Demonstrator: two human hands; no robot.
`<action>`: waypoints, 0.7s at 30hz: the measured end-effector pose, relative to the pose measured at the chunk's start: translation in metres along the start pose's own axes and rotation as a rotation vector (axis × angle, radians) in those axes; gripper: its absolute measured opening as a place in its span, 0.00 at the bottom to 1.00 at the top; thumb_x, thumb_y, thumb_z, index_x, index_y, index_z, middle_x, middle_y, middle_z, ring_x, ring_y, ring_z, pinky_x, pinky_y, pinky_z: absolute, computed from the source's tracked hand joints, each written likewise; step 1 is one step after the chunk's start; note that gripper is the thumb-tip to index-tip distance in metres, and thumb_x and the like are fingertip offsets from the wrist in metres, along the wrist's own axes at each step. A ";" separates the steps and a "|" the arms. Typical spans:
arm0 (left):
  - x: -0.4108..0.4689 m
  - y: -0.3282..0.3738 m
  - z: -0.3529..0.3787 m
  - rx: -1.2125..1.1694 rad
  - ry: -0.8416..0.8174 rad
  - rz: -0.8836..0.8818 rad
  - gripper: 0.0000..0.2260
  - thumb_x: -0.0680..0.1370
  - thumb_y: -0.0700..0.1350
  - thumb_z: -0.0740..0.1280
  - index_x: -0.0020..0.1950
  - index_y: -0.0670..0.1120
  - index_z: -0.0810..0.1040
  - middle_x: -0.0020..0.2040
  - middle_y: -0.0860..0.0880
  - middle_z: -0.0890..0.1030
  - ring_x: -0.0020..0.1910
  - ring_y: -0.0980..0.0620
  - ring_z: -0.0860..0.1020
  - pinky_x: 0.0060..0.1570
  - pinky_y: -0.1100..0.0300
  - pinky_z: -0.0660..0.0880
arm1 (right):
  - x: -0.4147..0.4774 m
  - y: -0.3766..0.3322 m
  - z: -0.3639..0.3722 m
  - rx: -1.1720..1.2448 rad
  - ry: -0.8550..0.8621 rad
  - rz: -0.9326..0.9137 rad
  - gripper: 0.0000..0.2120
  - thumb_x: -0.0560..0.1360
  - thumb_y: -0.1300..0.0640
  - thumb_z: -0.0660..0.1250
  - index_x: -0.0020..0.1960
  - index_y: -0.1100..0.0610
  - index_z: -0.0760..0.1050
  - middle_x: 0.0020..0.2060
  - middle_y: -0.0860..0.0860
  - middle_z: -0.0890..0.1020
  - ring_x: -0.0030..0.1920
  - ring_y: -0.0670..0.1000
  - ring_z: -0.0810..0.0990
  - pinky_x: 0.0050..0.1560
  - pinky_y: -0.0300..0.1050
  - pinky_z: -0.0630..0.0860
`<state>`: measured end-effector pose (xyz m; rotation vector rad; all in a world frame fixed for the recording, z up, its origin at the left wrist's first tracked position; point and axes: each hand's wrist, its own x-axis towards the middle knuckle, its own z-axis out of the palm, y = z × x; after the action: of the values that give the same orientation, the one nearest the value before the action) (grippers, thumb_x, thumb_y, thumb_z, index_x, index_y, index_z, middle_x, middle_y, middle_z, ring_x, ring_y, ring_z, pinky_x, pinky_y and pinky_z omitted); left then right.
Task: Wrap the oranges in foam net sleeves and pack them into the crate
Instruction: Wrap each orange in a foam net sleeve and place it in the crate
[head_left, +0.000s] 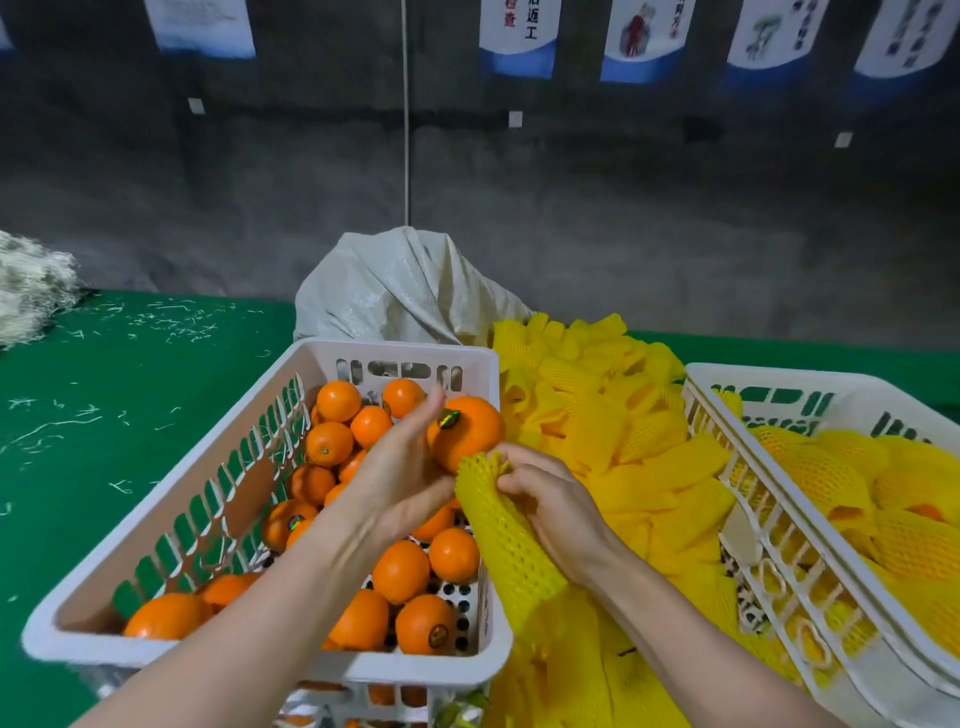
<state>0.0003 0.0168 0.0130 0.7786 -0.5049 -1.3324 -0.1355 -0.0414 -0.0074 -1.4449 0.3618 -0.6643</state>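
Orange (467, 431) is being gripped by left hand (400, 467) at 11 o'clock of foam net sleeve (506, 535), right hand (550, 499) is pinching its rim, probably needing wider opening first.

Two white crates: one (395, 353) at left, one (779, 376) at right. Two grips: left grip (400, 467) and right grip (550, 499). One orange (470, 434) in the left grip. One foam net sleeve (504, 540) in the right grip. Roughly sixteen loose oranges (401, 571) show in the left crate; the forearm hides others. The wrapped oranges (826, 473) in the right crate overlap too much to count. One heap of spare sleeves (597, 395), uncountable. One woven sack (395, 291). One pale fibre pile (31, 291) on one green desk (104, 389). Five wall posters (519, 31).
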 end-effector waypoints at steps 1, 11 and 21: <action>-0.001 -0.003 0.005 -0.041 -0.015 -0.021 0.27 0.68 0.53 0.70 0.64 0.42 0.75 0.59 0.37 0.79 0.55 0.40 0.79 0.54 0.43 0.77 | -0.006 -0.002 -0.006 -0.023 0.000 0.010 0.09 0.64 0.61 0.59 0.42 0.60 0.74 0.37 0.57 0.73 0.38 0.52 0.71 0.38 0.43 0.68; 0.000 -0.069 0.050 0.301 0.288 0.183 0.08 0.77 0.36 0.64 0.54 0.46 0.77 0.36 0.46 0.82 0.35 0.51 0.81 0.36 0.59 0.77 | -0.047 -0.026 -0.035 -0.084 -0.012 0.022 0.16 0.73 0.68 0.57 0.38 0.52 0.78 0.29 0.43 0.78 0.33 0.40 0.74 0.38 0.35 0.70; -0.001 -0.118 0.085 0.301 0.182 0.263 0.19 0.73 0.54 0.63 0.63 0.53 0.75 0.56 0.51 0.83 0.55 0.52 0.81 0.49 0.56 0.79 | -0.066 -0.022 -0.077 -0.560 0.561 -0.179 0.10 0.77 0.66 0.58 0.44 0.54 0.72 0.21 0.45 0.65 0.24 0.44 0.63 0.31 0.43 0.61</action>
<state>-0.1395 -0.0053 -0.0190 1.0322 -0.6465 -0.9430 -0.2378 -0.0614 -0.0052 -1.8152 0.9175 -1.1833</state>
